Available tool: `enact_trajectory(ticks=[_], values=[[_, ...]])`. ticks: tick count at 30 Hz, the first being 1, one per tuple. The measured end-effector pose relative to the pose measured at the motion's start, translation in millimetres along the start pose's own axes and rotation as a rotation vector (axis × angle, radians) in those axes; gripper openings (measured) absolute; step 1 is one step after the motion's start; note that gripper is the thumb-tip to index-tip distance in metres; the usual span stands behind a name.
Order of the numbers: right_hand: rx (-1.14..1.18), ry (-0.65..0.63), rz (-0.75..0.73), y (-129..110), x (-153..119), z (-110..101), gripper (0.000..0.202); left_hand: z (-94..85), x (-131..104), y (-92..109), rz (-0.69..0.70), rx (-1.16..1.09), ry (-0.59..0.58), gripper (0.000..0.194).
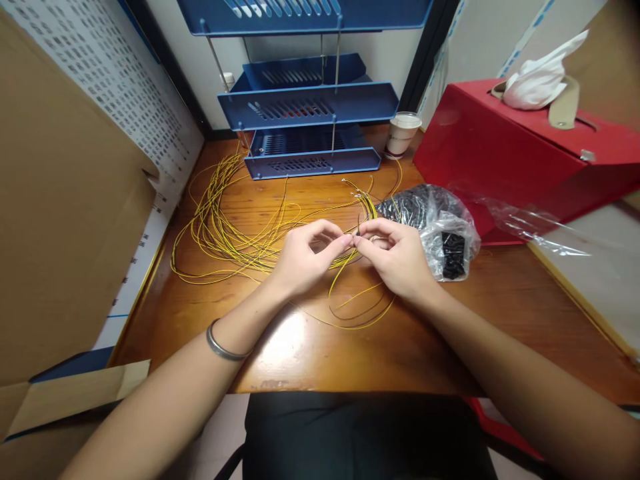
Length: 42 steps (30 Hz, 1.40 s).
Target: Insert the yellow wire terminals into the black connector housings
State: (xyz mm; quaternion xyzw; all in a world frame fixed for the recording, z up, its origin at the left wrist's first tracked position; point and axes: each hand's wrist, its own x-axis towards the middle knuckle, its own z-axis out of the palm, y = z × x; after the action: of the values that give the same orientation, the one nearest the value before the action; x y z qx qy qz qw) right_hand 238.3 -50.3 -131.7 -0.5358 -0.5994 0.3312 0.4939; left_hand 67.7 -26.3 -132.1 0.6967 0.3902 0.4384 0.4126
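Note:
My left hand (313,252) and my right hand (395,257) meet fingertip to fingertip over the table, thumbs and index fingers pinched. A small dark piece (358,231) shows between the tips on the right hand's side; its kind is too small to tell. Thin yellow-and-black wire (331,293) runs from under the fingertips and loops toward me. What the left fingertips pinch is hidden. Beneath and behind the hands lies a loose coil of yellow-and-black wires (215,220). Several wire ends with tiny light tips (357,195) stick up just beyond the fingers.
A clear plastic bag of black parts (453,250) lies right of my right hand. Blue tiered trays (310,163), a paper cup (401,137) and a red box with tissue (500,153) stand behind on the wooden table (200,333). Cardboard (65,200) rises at the left.

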Motion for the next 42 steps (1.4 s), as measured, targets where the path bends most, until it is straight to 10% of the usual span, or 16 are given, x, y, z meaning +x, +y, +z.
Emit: enact_trajectory(ticks=[23,31,39,42], values=[[-0.156,-0.174,-0.027,-5,-8,6,0.012,-5.7,11,-7,-0.012,-0.115,0.383,0.043],[-0.105,-0.085,-0.031,-6,-8,7,0.019,-1.4,6,-5,-0.061,-0.096,0.059,0.051],[-0.139,-0.156,-0.037,-11,-10,8,0.015,-2.4,7,-5,-0.053,-0.066,0.322,0.05],[-0.103,-0.116,-0.023,-10,-8,7,0.018,-0.5,6,-4,-0.084,-0.117,0.235,0.049]])
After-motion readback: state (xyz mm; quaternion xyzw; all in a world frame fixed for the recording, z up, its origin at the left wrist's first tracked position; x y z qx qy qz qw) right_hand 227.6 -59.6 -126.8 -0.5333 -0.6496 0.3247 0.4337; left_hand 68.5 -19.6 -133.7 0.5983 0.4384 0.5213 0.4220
